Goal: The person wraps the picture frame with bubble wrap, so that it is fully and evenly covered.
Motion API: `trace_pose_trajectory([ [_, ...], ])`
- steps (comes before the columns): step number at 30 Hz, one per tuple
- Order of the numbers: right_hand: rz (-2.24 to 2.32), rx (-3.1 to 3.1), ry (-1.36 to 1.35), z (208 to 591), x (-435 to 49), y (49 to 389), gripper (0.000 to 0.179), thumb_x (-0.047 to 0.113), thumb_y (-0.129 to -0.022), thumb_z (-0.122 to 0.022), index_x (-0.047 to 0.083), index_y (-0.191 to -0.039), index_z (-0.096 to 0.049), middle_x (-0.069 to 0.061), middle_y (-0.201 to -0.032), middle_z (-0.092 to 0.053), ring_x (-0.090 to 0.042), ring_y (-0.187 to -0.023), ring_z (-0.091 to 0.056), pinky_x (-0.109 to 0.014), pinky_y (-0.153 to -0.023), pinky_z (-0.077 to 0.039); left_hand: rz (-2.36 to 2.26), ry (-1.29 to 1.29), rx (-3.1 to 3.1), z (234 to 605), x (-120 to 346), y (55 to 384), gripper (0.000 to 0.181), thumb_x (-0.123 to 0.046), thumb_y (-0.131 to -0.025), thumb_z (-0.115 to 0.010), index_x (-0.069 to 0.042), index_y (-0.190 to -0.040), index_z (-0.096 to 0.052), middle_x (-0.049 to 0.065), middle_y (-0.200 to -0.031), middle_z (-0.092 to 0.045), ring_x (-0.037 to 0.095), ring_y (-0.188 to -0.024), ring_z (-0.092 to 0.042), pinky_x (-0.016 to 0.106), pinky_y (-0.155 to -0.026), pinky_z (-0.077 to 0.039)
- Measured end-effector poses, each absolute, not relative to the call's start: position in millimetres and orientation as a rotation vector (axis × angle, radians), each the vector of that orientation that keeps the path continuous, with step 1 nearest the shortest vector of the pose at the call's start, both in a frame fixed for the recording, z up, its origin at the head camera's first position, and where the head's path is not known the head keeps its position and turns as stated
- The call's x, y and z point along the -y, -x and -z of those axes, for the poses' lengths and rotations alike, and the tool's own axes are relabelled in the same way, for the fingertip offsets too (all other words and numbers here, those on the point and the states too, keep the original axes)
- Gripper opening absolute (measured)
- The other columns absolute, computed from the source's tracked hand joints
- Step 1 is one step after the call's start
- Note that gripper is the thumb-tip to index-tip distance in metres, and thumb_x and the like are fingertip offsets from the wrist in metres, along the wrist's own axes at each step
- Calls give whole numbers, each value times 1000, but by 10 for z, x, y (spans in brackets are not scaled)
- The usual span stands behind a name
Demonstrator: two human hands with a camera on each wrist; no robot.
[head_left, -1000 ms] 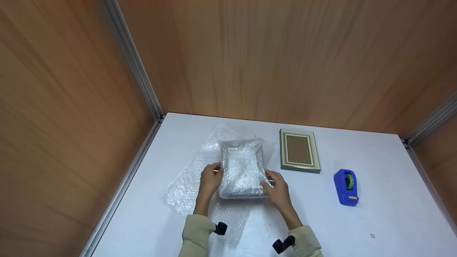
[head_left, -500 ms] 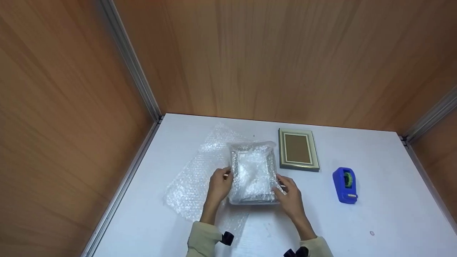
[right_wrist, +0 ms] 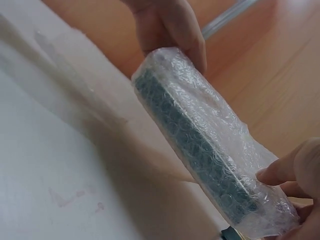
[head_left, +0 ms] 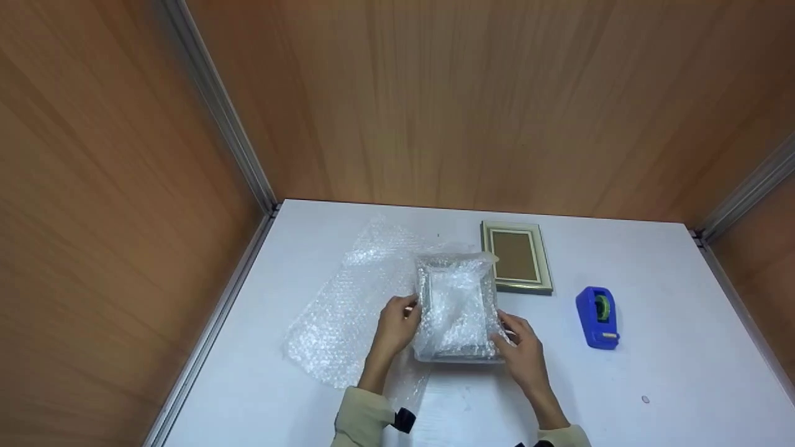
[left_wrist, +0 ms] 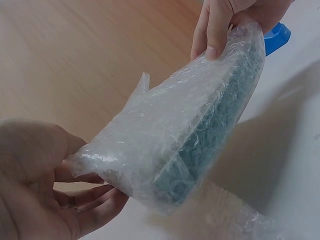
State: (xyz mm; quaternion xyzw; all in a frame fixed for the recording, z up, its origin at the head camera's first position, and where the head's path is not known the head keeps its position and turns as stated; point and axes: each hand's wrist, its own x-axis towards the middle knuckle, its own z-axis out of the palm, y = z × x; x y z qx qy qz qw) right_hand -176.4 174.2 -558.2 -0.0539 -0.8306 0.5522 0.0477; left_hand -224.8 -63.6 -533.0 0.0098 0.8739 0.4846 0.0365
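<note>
A picture frame wrapped in bubble wrap (head_left: 456,310) is held between both hands above the white table. My left hand (head_left: 397,324) grips its left edge, thumb on one face and fingers beneath, as the left wrist view shows. On the opposite edge my right hand (head_left: 522,351) pinches the wrapped frame, its thumb pressing the top face in the right wrist view. Through the plastic, a dark greenish side (right_wrist: 195,155) of the frame shows. Loose wrap sticks out at the far edge.
A flat sheet of bubble wrap (head_left: 338,323) lies on the table at the left. Behind the package is an unwrapped picture frame (head_left: 515,257). A blue tape dispenser (head_left: 598,318) stands to the right. Wooden panels (head_left: 435,99) enclose the table's back and sides.
Both hands have carried the wrapped frame to the right and a little nearer in the head view. It now overlaps the corner of the unwrapped frame. Both grips stay the same.
</note>
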Motion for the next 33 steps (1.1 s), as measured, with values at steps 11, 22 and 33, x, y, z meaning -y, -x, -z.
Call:
trace_pose_trajectory([
  [11, -1682, 2543, 255, 5592, -1986, 1617, 48, 12, -90, -66, 5, -135, -52, -13, -133, -51, -28, -122, -51, -42, -106, -42, -1510, -196, -2651, 5360, 438, 2187, 37, -14, -94, -54, 4, -126, -58, 12, -103, -60, 19, -90, -63, 25, -71, -54],
  [22, -1680, 2635, 438, 5618, -2243, 1436, 52, 18, -91, -66, 9, -139, -49, -11, -137, -49, -26, -126, -49, -37, -107, -41, -1479, -319, -2633, 5400, 201, 2064, 37, -12, -94, -54, 3, -127, -59, 13, -103, -60, 13, -82, -62, 20, -64, -52],
  [33, -1668, 2659, 556, 5685, -2419, 1304, 53, 21, -92, -64, 10, -141, -47, -11, -140, -46, -26, -128, -46, -13, -95, -43, -1437, -295, -2564, 5422, 6, 2001, 39, -14, -93, -55, 2, -128, -58, 11, -108, -60, 15, -88, -64, 19, -64, -53],
])
